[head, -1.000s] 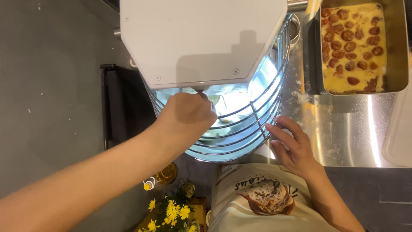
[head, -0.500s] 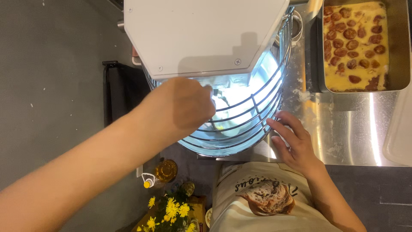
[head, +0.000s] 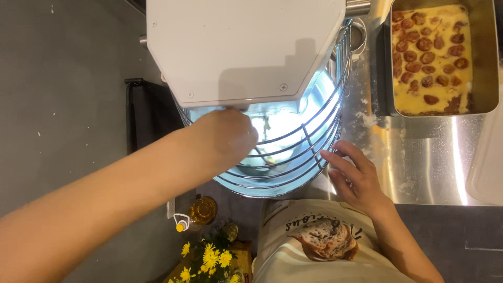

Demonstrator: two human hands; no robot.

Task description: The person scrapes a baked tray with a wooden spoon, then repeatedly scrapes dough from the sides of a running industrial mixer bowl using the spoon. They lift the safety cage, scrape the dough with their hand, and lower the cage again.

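Curled over the curved wire bowl guard [head: 293, 152] of the big white floor mixer [head: 236, 47], your left hand [head: 228, 137] sits knuckles-up at the guard's top left, right under the edge of the white mixer head; fingers fold down out of sight, so you cannot tell whether they pinch a wire or just press on it. Your right hand [head: 356, 178] lies spread, fingers apart and loose, fingertips touching the lower right rim of the same guard where it meets the brushed steel counter [head: 435, 157]; nothing is held in it.

Guard is a cage of bent steel rods around the shiny steel mixing bowl [head: 283, 126]. Bowl interior is blown out by glare, with a pale mass low inside; contents unclear.

On the counter, upper right: a rectangular steel baking pan [head: 490, 57] with yellow batter dotted with dark brown round pieces, well apart from both hands. Flour dust lies between pan and mixer.

Below the mixer, on the dark grey floor [head: 63, 105]: a clear bottle of amber liquid with yellow cap [head: 196, 212] and a bunch of small yellow flowers [head: 209, 259], near your apron.
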